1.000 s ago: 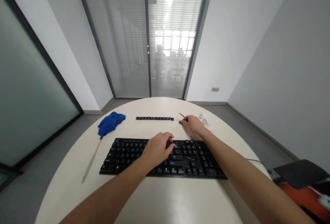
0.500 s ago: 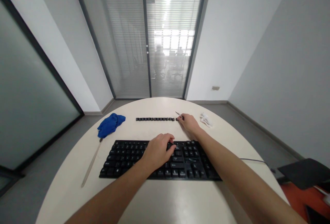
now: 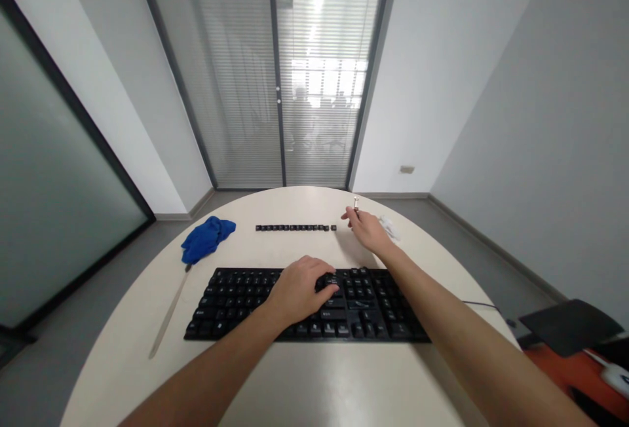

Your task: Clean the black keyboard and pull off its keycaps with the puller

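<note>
My left hand [image 3: 301, 289] rests on the black keyboard [image 3: 236, 312], its thumb apart from the bent fingers, near the upper middle keys. My right hand [image 3: 369, 230] hovers beyond the keyboard, closed round a small slim metal-tipped tool [image 3: 356, 203] that points upward. The tool is too small to tell its exact kind. Left of that hand lies a row of loose black keycaps [image 3: 289, 227] on the table. One keycap [image 3: 333, 227] sits at the row's right end with a small gap. My left hand hides part of the keyboard's middle.
A blue cloth [image 3: 206, 238] lies at the left of the round white table [image 3: 314, 381]. Below it is a long thin stick with a dark end [image 3: 170, 314]. Crumpled white material [image 3: 389, 227] lies behind my right hand. A cable [image 3: 479, 304] runs off to the right.
My right hand has let go of the end keycap and lifted up to the right, and the tool in it now points upward. My left hand stays on the keyboard.
</note>
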{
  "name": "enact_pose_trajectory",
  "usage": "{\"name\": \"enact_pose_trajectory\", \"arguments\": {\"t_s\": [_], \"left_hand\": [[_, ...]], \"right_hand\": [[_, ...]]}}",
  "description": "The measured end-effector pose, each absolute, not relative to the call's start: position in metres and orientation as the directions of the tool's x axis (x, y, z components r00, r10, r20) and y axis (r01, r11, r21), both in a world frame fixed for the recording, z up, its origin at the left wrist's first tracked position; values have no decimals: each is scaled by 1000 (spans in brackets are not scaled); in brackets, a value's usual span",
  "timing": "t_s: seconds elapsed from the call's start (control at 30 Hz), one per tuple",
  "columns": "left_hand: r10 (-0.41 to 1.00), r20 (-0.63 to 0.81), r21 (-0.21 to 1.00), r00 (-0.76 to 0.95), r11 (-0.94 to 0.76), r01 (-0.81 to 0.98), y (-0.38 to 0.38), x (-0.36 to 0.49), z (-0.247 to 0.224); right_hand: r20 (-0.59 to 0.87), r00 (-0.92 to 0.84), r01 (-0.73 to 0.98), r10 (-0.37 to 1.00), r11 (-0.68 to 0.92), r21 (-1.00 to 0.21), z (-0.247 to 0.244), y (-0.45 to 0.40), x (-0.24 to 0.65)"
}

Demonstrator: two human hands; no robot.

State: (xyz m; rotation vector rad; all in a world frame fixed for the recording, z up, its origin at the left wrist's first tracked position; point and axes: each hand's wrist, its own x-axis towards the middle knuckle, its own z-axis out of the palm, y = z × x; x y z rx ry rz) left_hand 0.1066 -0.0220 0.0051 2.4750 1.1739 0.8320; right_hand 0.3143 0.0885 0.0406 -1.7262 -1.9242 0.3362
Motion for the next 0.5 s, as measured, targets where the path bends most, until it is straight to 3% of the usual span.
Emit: {"name": "enact_pose_trajectory", "arguments": {"t_s": [0.13, 0.3, 0.5], "left_hand": [[770, 390, 471, 504, -638, 610, -21, 107, 5], [777, 381, 471, 502, -630, 618, -22, 108, 6], [779, 373, 479, 504, -627, 614, -22, 108, 7]], "right_hand": [[285, -100, 807, 953, 245, -537, 55, 53, 317], [320, -61, 679, 946, 274, -681, 39, 24, 329], [243, -105, 496, 964, 263, -828, 26, 18, 347]]}}
